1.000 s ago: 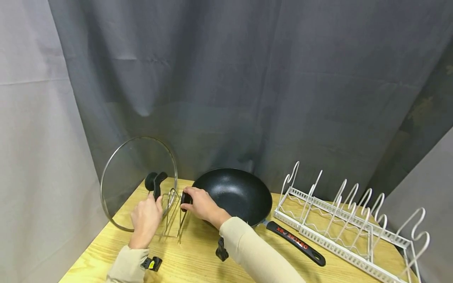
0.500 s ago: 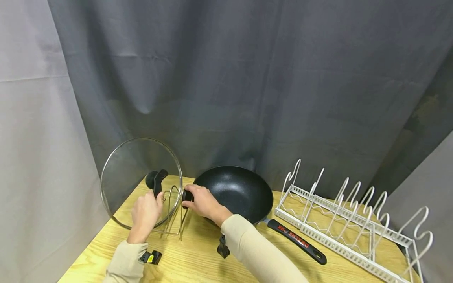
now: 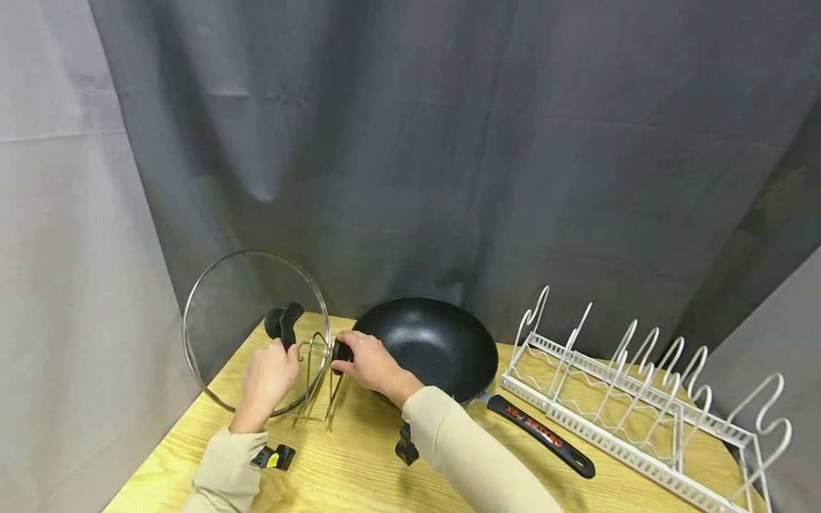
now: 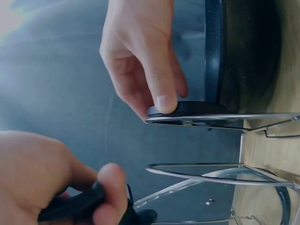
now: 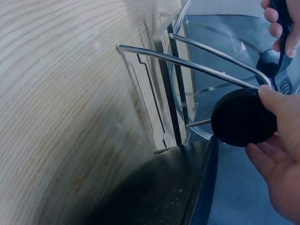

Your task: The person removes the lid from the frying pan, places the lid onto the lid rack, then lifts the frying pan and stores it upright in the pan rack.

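In the head view my left hand point(image 3: 269, 377) grips the black handle point(image 3: 290, 324) of a large glass pan lid point(image 3: 227, 299) with a metal rim. The lid stands upright on edge, and its right side overlaps a small metal wire rack point(image 5: 187, 67). My right hand point(image 3: 375, 365) pinches a round black disc point(image 5: 243, 117) attached to the rack's wire, thumb on one side and fingers on the other. Right beside that disc is the rim of a black wok point(image 3: 442, 349), its long handle point(image 3: 539, 434) pointing toward the front right.
A white rack point(image 3: 603, 434) with several upright wavy dividers stands on the right of the wooden table point(image 3: 346, 477). Grey curtains point(image 3: 410, 157) hang close behind the table and along both sides.
The lid has shifted slightly right, so its rim overlaps more of the wire rack. Both hands keep their holds, and the head view has moved a little.
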`<state>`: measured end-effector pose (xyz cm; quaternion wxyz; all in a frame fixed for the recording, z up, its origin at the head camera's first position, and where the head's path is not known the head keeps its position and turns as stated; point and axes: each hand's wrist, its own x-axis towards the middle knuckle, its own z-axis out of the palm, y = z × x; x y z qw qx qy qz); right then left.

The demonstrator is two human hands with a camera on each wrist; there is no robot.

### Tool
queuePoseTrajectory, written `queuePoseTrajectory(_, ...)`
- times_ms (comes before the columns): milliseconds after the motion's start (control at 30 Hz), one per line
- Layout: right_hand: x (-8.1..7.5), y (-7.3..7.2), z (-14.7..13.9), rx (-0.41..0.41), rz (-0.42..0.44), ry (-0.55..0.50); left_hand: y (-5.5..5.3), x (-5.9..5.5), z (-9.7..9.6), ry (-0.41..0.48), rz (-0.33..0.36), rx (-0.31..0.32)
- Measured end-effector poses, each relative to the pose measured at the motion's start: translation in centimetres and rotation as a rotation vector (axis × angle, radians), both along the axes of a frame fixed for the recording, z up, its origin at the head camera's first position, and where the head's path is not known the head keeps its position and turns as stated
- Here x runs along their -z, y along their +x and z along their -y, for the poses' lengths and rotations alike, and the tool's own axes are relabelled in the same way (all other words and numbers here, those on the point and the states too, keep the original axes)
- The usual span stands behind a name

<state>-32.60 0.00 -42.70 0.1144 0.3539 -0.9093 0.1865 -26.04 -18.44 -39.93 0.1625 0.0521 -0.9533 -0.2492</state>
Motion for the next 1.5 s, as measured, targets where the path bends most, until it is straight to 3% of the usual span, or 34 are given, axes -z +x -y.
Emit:
queuePoseTrajectory(267, 0.1, 0.1, 0.0, 0.0, -0.001, -0.001, 0.1, -0.5, 0.0, 0.118, 0.097, 0.084)
queuePoseTrajectory(500, -0.1, 0.0, 0.1, 0.008, 0.002, 0.003, 0.0, -1.0, 0.0, 0.196, 0.135, 0.098)
queuePoseTrajectory(900, 0.4, -0.1, 1.0, 0.076, 0.035, 0.008, -0.7, -0.9, 0.3, 0.248, 0.105, 0.113)
queuePoseTrajectory(1233, 0.5, -0.4, 1.4, 0.086, 0.03, -0.018, -1.3, -1.1, 0.5, 0.261, 0.11, 0.109)
queuePoseTrajectory(1500, 0.3, -0.6, 1.5, 0.08, 0.014, 0.034, -1.3, -1.0, 0.6, 0.251, 0.097, 0.091)
